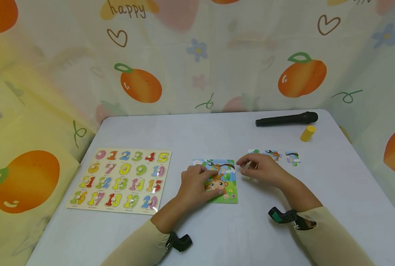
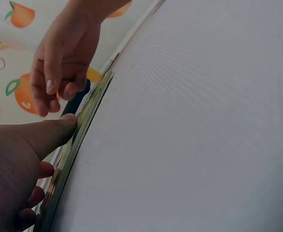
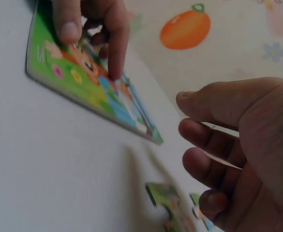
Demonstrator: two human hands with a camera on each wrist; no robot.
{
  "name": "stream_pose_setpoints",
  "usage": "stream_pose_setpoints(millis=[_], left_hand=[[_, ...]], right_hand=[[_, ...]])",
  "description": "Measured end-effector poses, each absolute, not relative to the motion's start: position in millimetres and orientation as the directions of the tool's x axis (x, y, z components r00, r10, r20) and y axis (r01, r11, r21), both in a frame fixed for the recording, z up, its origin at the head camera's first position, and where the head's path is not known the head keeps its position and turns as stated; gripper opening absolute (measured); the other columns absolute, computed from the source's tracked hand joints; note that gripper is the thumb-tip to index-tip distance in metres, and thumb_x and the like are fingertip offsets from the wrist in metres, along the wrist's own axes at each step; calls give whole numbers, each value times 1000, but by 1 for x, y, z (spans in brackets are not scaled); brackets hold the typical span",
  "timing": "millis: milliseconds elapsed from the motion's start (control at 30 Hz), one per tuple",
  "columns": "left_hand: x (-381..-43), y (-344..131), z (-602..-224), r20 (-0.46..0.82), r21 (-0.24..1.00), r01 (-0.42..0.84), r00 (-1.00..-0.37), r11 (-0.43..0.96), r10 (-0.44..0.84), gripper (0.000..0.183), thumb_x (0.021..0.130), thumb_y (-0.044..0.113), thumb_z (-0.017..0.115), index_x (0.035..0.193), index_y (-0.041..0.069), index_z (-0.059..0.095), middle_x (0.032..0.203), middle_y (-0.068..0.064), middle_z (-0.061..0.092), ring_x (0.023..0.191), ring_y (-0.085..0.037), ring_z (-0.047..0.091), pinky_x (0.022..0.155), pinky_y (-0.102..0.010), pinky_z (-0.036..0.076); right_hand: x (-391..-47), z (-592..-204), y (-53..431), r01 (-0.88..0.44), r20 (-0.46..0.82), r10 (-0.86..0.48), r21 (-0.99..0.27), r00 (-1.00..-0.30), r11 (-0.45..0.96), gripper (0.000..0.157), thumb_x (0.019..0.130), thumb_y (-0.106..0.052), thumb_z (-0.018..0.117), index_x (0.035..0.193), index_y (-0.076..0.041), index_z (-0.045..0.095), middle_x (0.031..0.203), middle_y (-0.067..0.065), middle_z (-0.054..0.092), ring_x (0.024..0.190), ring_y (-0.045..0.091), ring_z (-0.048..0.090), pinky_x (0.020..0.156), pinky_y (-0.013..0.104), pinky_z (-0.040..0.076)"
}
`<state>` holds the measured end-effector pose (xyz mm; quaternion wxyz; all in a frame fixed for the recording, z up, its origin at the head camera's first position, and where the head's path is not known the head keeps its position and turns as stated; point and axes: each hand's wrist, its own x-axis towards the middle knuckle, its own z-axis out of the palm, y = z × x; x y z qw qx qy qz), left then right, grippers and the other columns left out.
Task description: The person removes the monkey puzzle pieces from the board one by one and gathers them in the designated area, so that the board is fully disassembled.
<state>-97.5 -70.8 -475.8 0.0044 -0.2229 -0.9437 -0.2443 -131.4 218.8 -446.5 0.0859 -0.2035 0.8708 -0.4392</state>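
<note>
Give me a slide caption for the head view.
Left hand resting on a monkey puzzle, right hand hovering beside it, and a number board lying to the left.

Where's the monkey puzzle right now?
Head view: the monkey puzzle lies near the middle of the white table, partly under the left hand, between the number board to its left and loose puzzle pieces to its right.
</note>
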Motion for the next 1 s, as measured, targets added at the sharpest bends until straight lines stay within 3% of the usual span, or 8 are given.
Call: stream_pose_setpoints(millis=[200,667,1000], left_hand=[[-95,-70,-480,110,449,411,-907,794,407,70,86,66,82,142,27,71,115,0,54,108,-22,46,89,-45,33],[-92,-70,-479,149,449,415,-908,791,391,68,84,62,86,139,25,73,114,0,54,108,-24,47,88,-46,33],[-93,-70,-479,152,438,420,-906,795,394,68,84,64,85,139,27,72,115,-1,56,110,-25,48,87,-46,33]], right_hand=[[-137,-447,196,-268,-3,-492,-836,-870,479,28,96,-12,79,123,-8,76,112,5,73,84,21,60,70,32,49],[-131,-457,169,-321,-3,-500,-764,-866,560,33,90,-8,81,123,-10,77,96,2,64,76,15,52,70,31,44],[-131,-457,167,-373,-43,-542,-680,-839,631,31,90,-7,80,121,-13,79,107,-2,64,79,12,52,74,31,46]])
